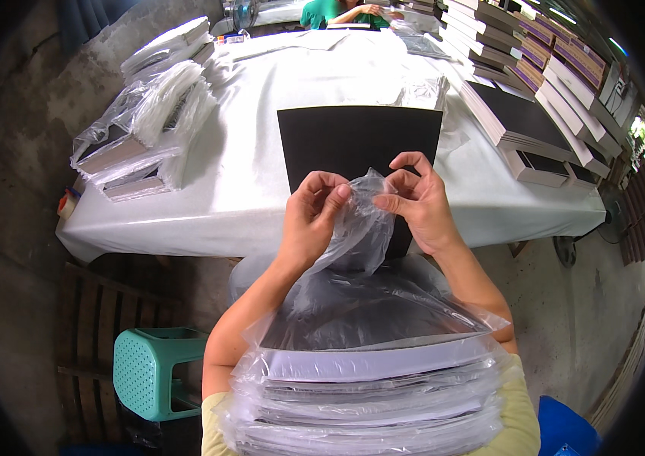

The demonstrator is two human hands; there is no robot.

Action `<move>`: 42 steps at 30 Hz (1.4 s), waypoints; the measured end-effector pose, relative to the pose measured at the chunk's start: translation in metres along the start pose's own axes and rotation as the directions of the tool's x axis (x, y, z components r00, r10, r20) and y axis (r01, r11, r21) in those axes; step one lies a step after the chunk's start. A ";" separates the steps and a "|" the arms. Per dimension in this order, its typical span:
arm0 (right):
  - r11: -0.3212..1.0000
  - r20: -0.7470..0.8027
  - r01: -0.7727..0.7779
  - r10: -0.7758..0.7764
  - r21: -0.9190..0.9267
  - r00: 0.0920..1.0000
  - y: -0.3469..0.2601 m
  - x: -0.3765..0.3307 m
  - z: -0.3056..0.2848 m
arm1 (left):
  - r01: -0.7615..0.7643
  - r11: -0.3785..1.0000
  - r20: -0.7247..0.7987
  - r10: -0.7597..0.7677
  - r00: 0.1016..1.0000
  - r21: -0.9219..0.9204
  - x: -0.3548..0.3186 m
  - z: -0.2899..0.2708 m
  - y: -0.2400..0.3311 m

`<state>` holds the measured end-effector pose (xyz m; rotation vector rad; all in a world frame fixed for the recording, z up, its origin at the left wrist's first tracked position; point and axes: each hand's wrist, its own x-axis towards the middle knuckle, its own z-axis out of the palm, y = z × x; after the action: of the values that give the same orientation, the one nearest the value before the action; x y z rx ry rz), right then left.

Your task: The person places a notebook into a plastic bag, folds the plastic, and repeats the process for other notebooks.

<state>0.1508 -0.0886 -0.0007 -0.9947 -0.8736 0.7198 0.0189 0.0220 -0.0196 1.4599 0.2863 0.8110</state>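
The left hand (315, 209) pinches crumpled clear plastic (360, 224) hanging between both hands; the right hand (419, 201) touches its other side, its pinch unclear. The black board (360, 137) is just beyond, over the desk (235, 190), similarly near both, its long axis unclear.

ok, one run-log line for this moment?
left hand: pinching clear film | right hand: at same film, grip unclear | beyond: black sheet | nearer body: bagged stack | left floor: green stool
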 end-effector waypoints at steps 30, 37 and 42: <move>0.880 0.456 -0.202 -0.018 0.430 0.890 0.003 -0.004 -0.028 | 0.340 0.816 0.175 -0.292 0.940 -0.468 -0.004 -0.016 0.016; 0.898 0.608 -0.381 0.179 0.220 0.773 0.002 -0.013 -0.032 | 0.238 0.669 0.210 -0.124 0.970 -0.704 0.003 -0.040 0.010; 0.964 0.805 -0.174 -0.061 0.200 0.590 0.029 -0.012 -0.058 | 0.127 0.571 0.220 0.096 0.971 -0.811 -0.003 -0.024 0.040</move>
<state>0.1924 -0.1110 -0.0467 -0.4055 -1.4973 1.3641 -0.0110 0.0353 0.0144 0.6258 -0.2674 0.6005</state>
